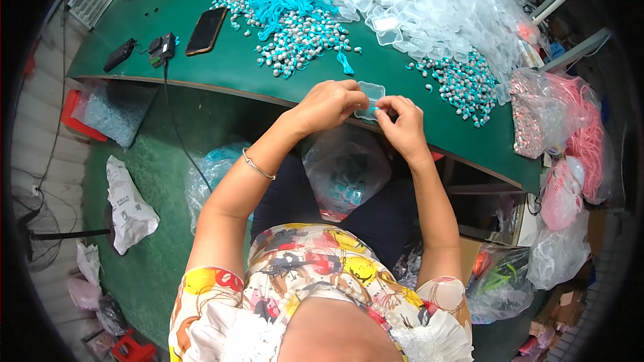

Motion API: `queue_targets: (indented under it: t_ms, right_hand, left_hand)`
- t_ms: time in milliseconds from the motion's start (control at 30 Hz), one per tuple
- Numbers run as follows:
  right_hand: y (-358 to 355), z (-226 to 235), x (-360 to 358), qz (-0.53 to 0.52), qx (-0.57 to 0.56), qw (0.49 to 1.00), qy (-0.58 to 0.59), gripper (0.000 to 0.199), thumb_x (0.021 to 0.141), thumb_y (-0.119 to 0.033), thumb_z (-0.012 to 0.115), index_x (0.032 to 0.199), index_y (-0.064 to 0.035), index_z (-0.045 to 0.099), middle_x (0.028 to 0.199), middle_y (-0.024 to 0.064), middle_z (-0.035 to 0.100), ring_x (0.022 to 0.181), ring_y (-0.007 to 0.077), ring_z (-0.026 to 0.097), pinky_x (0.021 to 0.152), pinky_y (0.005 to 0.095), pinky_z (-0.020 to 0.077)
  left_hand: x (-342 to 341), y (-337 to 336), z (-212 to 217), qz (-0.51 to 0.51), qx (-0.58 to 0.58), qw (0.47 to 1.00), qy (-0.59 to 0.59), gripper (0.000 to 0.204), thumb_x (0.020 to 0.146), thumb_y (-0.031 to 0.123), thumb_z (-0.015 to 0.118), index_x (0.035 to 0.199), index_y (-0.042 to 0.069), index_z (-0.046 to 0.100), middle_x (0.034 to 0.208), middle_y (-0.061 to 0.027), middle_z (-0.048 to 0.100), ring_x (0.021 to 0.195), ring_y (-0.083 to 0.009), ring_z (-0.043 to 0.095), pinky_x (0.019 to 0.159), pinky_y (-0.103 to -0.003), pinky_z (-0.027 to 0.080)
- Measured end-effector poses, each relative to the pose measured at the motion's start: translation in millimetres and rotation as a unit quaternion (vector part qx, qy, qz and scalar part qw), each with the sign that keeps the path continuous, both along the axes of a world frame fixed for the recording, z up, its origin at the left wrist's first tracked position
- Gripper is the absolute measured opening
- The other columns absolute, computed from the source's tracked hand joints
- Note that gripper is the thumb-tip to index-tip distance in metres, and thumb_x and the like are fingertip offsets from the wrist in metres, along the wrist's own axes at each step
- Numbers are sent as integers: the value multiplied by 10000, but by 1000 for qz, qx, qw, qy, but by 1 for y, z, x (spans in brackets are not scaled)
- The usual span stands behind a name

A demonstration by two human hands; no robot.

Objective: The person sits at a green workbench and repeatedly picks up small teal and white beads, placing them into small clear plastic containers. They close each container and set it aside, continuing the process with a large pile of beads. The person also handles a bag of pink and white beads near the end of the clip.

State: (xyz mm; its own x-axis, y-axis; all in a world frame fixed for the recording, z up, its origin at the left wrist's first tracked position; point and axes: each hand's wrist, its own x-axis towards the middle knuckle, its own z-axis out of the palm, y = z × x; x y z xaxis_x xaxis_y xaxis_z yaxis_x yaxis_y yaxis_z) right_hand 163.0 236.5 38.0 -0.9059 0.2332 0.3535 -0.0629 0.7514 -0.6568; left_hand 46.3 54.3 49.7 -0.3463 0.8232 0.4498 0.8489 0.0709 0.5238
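Over the near edge of the table, both my hands are closed at a small clear plastic box [371, 90] with its lid up. My left hand [333, 104] grips the box from its left side, fingers bent. My right hand [404, 124] pinches with thumb and fingers at the box's right side, where a small teal piece shows at the thumb tip. The fingers partly hide the inside of the box. Just beyond lie a heap of small grey-and-teal plugs [288, 53], a bundle of teal cords [278, 10] and a loose teal cord [345, 62].
A large pile of clear plastic boxes [443, 10] covers the far side of the green table [221, 74]. Another plug heap [463, 87] lies right. A phone [206, 31] and a cabled black device [162, 49] lie left. Below my hands hangs a clear bag [342, 161] holding filled boxes.
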Motion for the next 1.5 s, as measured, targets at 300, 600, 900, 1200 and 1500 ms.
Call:
queue_targets:
  t_ms: [300,600,900,1200,1500]
  right_hand:
    - [-5,3,1,-8,129,991,27,68,784,-162,710,851,-149,714,854,23,624,912,235,586,849,425,372]
    - [21,10,-23,42,-78,996,13,101,844,-72,659,914,-33,721,825,90,645,682,178,609,616,305,482]
    - [-4,22,-87,10,129,988,-81,241,837,-329,693,944,-118,737,884,72,696,968,283,640,846,485,420]
    - [-10,20,-115,-33,105,982,-150,250,795,-311,701,922,-99,736,886,108,717,864,292,691,790,467,460]
    - [29,42,-25,126,35,991,-4,135,786,-68,720,918,-40,722,816,92,670,709,226,647,615,316,499]
  left_hand:
    - [1,3,1,-36,-4,999,2,152,794,51,686,941,87,672,904,-96,661,831,-327,647,696,-433,495]
    - [8,-7,-6,14,23,999,25,404,760,246,780,1101,96,623,1056,-94,598,988,-316,590,823,-426,471]
    - [12,-3,-20,87,28,995,35,485,730,286,802,1137,93,619,1042,-89,572,988,-303,564,830,-424,460]
    - [11,-1,-26,97,48,994,28,449,722,325,802,1077,98,647,948,-71,593,910,-292,571,801,-413,466]
    - [11,1,-22,107,38,993,-19,454,683,325,828,1043,93,676,913,-61,607,907,-273,594,799,-414,479]
